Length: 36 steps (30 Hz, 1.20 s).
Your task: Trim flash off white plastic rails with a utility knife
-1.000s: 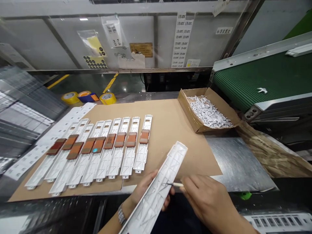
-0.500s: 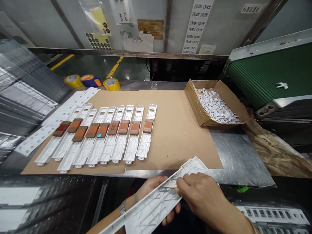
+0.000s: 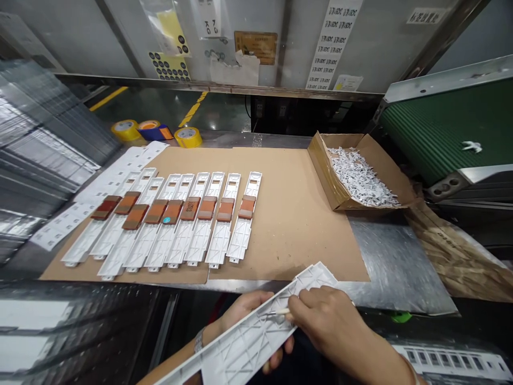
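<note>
A long white ribbed plastic panel (image 3: 256, 337) slants across the front, its far end over the table's near edge. My left hand (image 3: 246, 313) is wrapped round it from beneath, with fingertips showing at the lower edge. My right hand (image 3: 326, 318) is closed on a slim tool with a pale handle and a thin metal blade (image 3: 272, 313); the exact kind of tool is hard to make out. The blade's tip touches or nearly touches the panel's ribs. Similar white panels (image 3: 240, 235) lie in a row on the cardboard, each with a brown-orange block (image 3: 225, 209) across it.
Small white plastic pieces fill a cardboard box (image 3: 324, 176) at the back right. Several tape rolls (image 3: 188, 137) stand at the back left, near printed label sheets (image 3: 52, 230). A green ribbed conveyor (image 3: 449, 120) is at right, with crumpled brown paper (image 3: 452, 246) below it.
The view has shifted slightly, so the table's contents appear a little further right. Both hands keep their holds, and the tool's blade lies a little lower on the panel.
</note>
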Available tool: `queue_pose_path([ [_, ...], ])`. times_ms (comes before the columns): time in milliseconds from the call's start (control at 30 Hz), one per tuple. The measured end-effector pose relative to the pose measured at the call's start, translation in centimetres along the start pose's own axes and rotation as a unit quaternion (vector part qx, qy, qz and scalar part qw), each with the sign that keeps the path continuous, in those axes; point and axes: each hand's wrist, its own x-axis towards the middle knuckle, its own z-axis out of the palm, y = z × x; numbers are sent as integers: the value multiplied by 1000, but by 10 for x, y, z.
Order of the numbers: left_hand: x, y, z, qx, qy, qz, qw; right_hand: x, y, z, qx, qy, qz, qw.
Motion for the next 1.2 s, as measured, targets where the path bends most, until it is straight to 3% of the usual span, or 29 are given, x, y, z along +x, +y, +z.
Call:
queue_pose_path([
  [267, 0, 2, -3, -7, 5, 18, 1000, 7, -3, 5, -17, 30, 19, 999],
  [467, -3, 4, -6, -2, 4, 2, 1000, 9, 2, 4, 14, 5, -15, 1000],
  [667, 0, 1, -8, 6, 3, -11, 1000, 10, 1, 10, 8, 12, 6, 1000],
  [767, 1, 1, -12, 15, 5, -15, 1000, 11, 3, 10, 36, 32, -5, 999],
  [867, -4, 4, -17, 15, 11, 3, 1000, 8, 12, 7, 78, 96, 11, 992],
  [933, -10, 7, -18, 11, 12, 23, 1000, 2, 24, 8, 98, 164, 66, 979],
  [1033, -24, 12, -17, 5, -4, 42, 999, -13, 49, 21, 81, 249, 275, 925],
  [1133, -36, 15, -13, -24, -21, 112, 993, -27, 78, 48, 69, 241, 499, 830],
  [1167, -38, 14, -14, -41, -29, 153, 987, -30, 86, 58, 70, 229, 532, 812],
  [1200, -39, 12, -15, -55, -39, 188, 980, -32, 93, 68, 63, 212, 539, 813],
])
